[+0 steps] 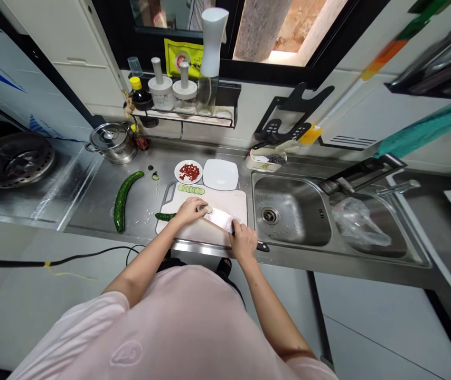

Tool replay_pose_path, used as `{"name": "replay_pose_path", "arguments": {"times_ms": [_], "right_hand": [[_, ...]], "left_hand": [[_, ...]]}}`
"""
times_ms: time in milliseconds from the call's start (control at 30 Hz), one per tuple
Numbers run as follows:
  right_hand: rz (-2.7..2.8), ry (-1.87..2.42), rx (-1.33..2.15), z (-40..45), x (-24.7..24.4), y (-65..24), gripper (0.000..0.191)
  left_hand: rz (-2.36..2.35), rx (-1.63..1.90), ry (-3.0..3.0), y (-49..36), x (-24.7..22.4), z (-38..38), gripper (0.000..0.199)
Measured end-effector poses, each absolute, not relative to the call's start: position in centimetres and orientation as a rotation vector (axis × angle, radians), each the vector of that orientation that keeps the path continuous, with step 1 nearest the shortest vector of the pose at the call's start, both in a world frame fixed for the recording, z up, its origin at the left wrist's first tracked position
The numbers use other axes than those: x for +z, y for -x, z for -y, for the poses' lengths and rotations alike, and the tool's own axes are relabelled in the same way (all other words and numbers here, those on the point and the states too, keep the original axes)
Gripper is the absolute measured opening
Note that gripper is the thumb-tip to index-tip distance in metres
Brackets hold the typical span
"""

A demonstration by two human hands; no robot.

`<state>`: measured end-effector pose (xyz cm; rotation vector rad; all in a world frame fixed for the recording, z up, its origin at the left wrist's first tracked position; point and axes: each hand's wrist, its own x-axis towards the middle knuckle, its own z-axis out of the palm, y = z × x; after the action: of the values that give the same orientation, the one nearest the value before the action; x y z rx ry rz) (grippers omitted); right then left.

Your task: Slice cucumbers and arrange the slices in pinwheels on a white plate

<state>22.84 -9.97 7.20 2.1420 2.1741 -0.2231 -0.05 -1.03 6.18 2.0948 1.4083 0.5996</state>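
Observation:
On the white cutting board [229, 199] my left hand [188, 211] is closed over a cucumber [165, 217], whose dark green end sticks out to the left. My right hand [243, 241] grips a knife [219, 217], its broad shiny blade lying against the cucumber's cut end beside my left fingertips. A row of thin cucumber slices [191, 189] lies along the board's far edge. Behind the board stand a round plate with chopped red pieces [189, 172] and a white square plate [221, 174]. A whole cucumber [123, 203] rests on the counter to the left.
Small cucumber scraps [154, 176] lie left of the plates. A lidded steel pot [111, 141] and a wok [11, 158] stand further left. To the right is a double sink [294, 211] with a plastic bag [360, 221]. A spice shelf [186, 117] hangs above the counter.

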Motion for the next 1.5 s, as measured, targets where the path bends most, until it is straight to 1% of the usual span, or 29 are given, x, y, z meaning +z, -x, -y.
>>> {"name": "replay_pose_path", "arguments": {"times_ms": [133, 233, 367, 567, 833, 1033, 1300, 1500], "right_hand": [[-2.159, -2.131, -0.225, 10.2, 6.9, -23.1, 0.047], [-2.154, -2.14, -0.207, 10.5, 6.6, -23.3, 0.044], [-2.14, -2.184, -0.204, 10.9, 6.4, -23.7, 0.039], [-2.1, -2.206, -0.223, 11.3, 6.0, -24.4, 0.042], [-2.106, -2.24, -0.21, 11.7, 6.1, -24.8, 0.037], [-2.138, -2.263, -0.169, 11.7, 5.7, -25.1, 0.034], [-2.157, -2.286, -0.165, 11.5, 5.3, -25.1, 0.035], [-2.145, -2.301, -0.202, 11.3, 5.3, -25.0, 0.034]], "left_hand": [[-1.327, 0.504, -2.045, -0.5, 6.5, 0.3, 0.022], [-1.339, 0.523, -2.003, -1.0, 6.0, -0.4, 0.017], [-1.488, 0.619, -1.854, -1.3, 4.2, -1.8, 0.017], [-1.756, 0.587, -1.771, -1.5, 2.4, -4.6, 0.018], [-1.865, 0.557, -1.82, -1.9, 2.2, -6.6, 0.025], [-1.89, 0.422, -1.899, -2.0, 2.3, -7.0, 0.028], [-1.94, 0.233, -2.002, -2.3, 3.0, -6.9, 0.023], [-1.945, 0.287, -1.989, -1.8, 3.5, -6.5, 0.025]]}}
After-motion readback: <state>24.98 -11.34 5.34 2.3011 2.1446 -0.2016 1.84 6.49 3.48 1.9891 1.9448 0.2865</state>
